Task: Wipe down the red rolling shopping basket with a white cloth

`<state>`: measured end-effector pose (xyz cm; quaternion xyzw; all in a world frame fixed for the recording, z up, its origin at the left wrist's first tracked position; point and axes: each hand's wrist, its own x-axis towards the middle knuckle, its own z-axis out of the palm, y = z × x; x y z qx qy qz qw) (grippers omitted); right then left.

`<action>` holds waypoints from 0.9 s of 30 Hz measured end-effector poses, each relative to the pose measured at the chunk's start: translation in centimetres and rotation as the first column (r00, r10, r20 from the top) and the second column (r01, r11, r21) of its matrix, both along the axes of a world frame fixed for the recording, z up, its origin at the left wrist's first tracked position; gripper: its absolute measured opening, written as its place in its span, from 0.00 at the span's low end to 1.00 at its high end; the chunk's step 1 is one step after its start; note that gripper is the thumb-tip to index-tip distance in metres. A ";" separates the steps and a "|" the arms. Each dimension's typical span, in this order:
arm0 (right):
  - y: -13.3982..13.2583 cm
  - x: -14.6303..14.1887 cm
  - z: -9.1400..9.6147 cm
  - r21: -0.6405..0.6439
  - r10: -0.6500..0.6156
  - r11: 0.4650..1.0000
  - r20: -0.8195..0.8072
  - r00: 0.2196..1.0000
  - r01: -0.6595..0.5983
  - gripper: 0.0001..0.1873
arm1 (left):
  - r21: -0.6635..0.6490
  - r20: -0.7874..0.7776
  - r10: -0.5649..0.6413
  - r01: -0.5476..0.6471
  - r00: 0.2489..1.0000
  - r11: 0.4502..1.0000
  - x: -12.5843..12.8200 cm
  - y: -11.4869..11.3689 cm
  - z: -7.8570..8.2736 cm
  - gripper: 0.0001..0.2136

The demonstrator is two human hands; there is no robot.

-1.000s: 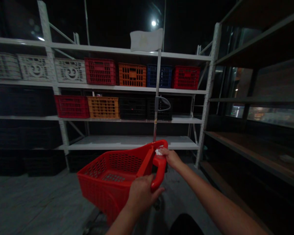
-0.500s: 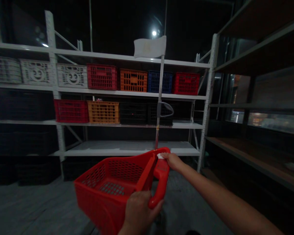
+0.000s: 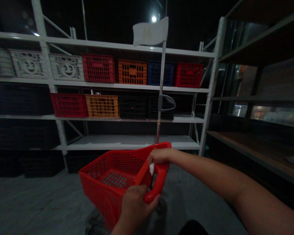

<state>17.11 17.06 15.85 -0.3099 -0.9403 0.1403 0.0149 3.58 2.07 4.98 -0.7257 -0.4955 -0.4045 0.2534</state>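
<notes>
A red perforated shopping cart (image 3: 105,178) stands tilted in front of me on the grey floor. My left hand (image 3: 134,207) is closed round the near end of its red handle (image 3: 159,184). My right hand (image 3: 159,156) is closed on a small white piece (image 3: 152,168), which it presses against the upper part of the handle. A thin metal pole (image 3: 161,98) with a white flag (image 3: 150,31) rises from the cart's far corner.
White metal shelving (image 3: 127,88) runs across the back, holding white, red, orange, blue and black crates. Dark wooden shelves (image 3: 259,143) line the right side. Black crates (image 3: 26,163) sit on the floor at the left.
My right hand has slid from the top corner of the handle down and inward, with the white piece under it. My left hand keeps its grip; the view has shifted slightly.
</notes>
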 end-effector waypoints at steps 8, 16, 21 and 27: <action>6.9 4.0 2.8 0.135 -0.195 0.976 0.178 0.965 0.173 0.10 | 0.009 0.013 -0.030 0.030 0.999 1.000 -1.9 -0.5 -0.6 0.14; 5.6 5.6 -0.8 0.099 -0.237 0.967 0.018 0.971 0.234 0.20 | 0.009 -0.007 -0.041 0.041 0.999 0.999 -2.6 -0.2 -0.5 0.15; 3.8 6.9 -1.0 0.027 -0.241 0.969 -0.086 0.967 0.245 0.20 | 0.003 -0.009 -0.042 0.042 0.999 0.999 -3.1 -0.3 -0.5 0.14; 1.6 8.4 -2.0 0.093 -0.224 0.960 -0.319 0.921 0.266 0.19 | -0.019 -0.027 -0.068 0.067 0.997 0.998 -3.7 -0.1 -0.4 0.15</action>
